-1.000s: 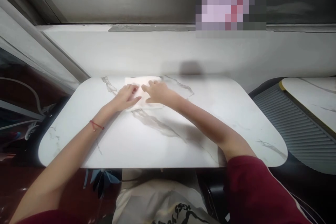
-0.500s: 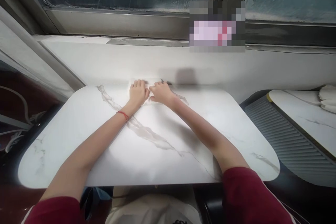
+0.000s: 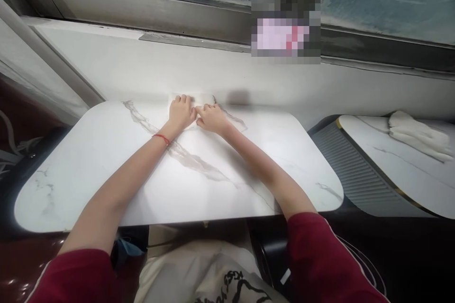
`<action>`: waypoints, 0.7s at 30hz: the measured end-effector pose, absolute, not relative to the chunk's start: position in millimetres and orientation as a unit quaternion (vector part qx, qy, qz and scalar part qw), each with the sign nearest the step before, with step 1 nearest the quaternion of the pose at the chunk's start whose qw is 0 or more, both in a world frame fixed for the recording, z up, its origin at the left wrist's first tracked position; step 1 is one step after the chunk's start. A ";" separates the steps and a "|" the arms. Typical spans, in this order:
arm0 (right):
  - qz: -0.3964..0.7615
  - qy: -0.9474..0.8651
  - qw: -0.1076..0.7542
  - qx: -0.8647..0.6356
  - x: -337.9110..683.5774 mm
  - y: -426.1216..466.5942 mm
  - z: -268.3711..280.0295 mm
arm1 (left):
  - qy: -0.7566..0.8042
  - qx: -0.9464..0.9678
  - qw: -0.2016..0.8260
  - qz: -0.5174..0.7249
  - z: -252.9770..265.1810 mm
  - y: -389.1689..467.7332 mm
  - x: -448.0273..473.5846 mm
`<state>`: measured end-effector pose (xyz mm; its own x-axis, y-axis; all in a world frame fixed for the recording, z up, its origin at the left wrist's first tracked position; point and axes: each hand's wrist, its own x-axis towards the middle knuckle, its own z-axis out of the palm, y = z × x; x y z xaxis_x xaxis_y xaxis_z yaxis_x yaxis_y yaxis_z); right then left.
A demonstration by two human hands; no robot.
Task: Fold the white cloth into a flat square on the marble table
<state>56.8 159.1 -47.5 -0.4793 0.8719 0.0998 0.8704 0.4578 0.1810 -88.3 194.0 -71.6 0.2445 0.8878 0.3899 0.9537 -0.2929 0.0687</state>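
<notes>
A thin white sheet point(image 3: 203, 99), like a tissue or soft cloth, lies at the far edge of the white marble-patterned table point(image 3: 249, 189), close to the wall. Its left part is under my left hand point(image 3: 181, 111), whose fingers curl over it. Beside it, my right hand point(image 3: 212, 117) grips the sheet's right side, fingers bent and thumb toward the left hand. The two thumbs nearly meet. Much of the sheet is hidden by my hands, and its white blends with the tabletop.
A white wall with a window ledge point(image 3: 195, 40) rises behind the table. A blurred-out pinkish item point(image 3: 277, 35) stands on the ledge. To the right, a second marble-topped table point(image 3: 384, 151) with a ribbed side carries a crumpled white cloth point(image 3: 419, 135). Cables point(image 3: 10, 135) hang at the left.
The view has shifted, with the table sitting slightly higher and further left and more of the right-hand table showing. Both hands keep their places on the sheet.
</notes>
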 end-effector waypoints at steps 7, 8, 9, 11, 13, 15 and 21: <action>0.061 0.859 0.038 0.507 69.4 119.7 -22.7 | -0.592 -0.783 -0.182 0.057 -5.2 160.9 -85.5; 0.060 0.858 0.049 0.507 70.3 108.8 -19.2 | -0.572 -0.784 -0.222 0.093 2.4 155.7 -84.4; 0.062 0.858 0.061 0.507 70.7 96.6 -16.5 | -0.548 -0.787 -0.257 0.122 8.4 150.6 -82.8; 0.065 0.858 0.080 0.503 70.2 69.7 -14.3 | -0.500 -0.791 -0.309 0.169 16.0 140.4 -78.0; 0.065 0.855 0.091 0.506 69.6 42.0 -16.9 | -0.451 -0.792 -0.352 0.212 18.8 130.5 -71.4; 0.070 0.846 0.092 0.521 71.2 15.9 -23.8 | -0.396 -0.790 -0.396 0.250 18.1 121.1 -63.3; 0.197 0.826 0.073 0.523 93.5 -42.0 -55.9 | -0.277 -0.778 -0.476 0.301 7.6 99.4 -40.5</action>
<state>93.5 -42.0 -55.9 -0.4424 0.8927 0.0859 0.8355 0.3754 0.4014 -40.5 99.4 7.6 0.6659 0.1446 -0.7319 0.7176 -0.3926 0.5753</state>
